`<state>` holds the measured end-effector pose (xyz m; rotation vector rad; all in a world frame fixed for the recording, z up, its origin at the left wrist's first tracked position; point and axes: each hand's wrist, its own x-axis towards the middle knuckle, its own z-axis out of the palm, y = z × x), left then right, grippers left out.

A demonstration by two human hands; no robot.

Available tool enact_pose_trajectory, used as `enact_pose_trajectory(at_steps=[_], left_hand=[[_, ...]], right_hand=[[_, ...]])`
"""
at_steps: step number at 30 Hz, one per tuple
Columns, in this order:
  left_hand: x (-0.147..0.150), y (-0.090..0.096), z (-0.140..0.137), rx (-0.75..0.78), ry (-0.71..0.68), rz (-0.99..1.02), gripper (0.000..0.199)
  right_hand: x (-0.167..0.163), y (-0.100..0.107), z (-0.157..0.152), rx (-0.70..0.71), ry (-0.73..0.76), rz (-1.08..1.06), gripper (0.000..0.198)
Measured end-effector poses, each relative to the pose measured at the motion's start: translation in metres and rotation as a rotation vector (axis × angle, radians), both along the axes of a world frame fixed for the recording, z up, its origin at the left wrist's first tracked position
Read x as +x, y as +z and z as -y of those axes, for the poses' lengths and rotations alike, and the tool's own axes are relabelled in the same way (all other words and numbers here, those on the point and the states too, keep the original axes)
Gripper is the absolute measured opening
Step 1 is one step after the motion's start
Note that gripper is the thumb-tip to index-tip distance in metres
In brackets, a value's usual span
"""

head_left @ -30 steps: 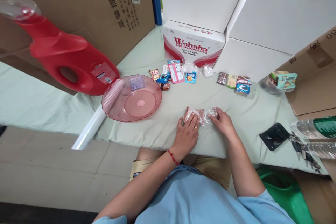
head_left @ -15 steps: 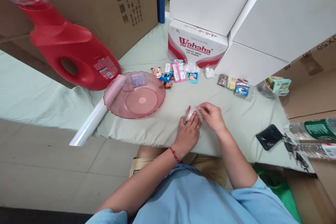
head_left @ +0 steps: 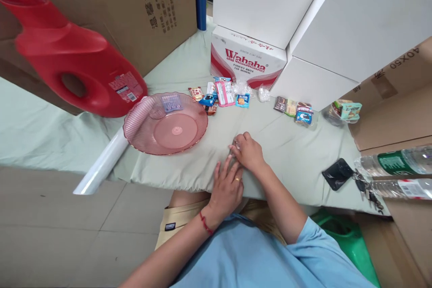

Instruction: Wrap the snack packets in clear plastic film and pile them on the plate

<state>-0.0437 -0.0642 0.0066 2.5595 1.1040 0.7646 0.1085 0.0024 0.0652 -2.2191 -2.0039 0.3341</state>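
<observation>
My right hand [head_left: 249,152] is curled over a small bundle in clear plastic film [head_left: 237,145] on the cloth-covered table. Most of that bundle is hidden by the fingers, so what is inside does not show. Just below, my left hand [head_left: 227,186] rests palm down with its fingers stretched and a little apart. Its fingertips lie near the right hand's fingertips, and it grips nothing. Left of both hands stands a pink transparent plate [head_left: 177,131], with a purple-printed packet [head_left: 172,103] on its far side.
Several snack packets [head_left: 224,92] and balls of crumpled film [head_left: 263,93] lie before a Wahaba-style carton [head_left: 248,60]. More packets [head_left: 304,114] sit to the right. A film roll [head_left: 101,160] overhangs the edge beside a red jug [head_left: 84,63]. A black case [head_left: 337,174], keys and bottles [head_left: 394,163] lie right.
My left hand has drawn back toward me off the wrapped bundle, its fingers spreading. My right hand has moved left and closed over the bundle. The view has shifted slightly.
</observation>
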Motion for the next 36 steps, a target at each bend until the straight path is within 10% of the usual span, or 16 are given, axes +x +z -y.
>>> enact_pose_trajectory(at_steps=[13,19,24,36], left_hand=[[-0.022,0.000,-0.002,-0.140,-0.035,0.333,0.025],[-0.020,0.028,-0.023,-0.755,0.056,0.635,0.039],[0.004,0.041,-0.036,-1.248,-0.108,0.694,0.064],[0.004,0.032,-0.042,-0.728,-0.017,0.361,0.041]], right_hand=[[0.038,-0.002,0.041,0.371,-0.146,-0.447,0.031],[0.075,-0.007,0.078,0.264,-0.383,-1.159,0.045],[0.063,-0.020,0.095,0.133,-0.285,-1.265,0.043],[0.086,-0.022,0.084,0.189,-0.164,-0.988,0.035]])
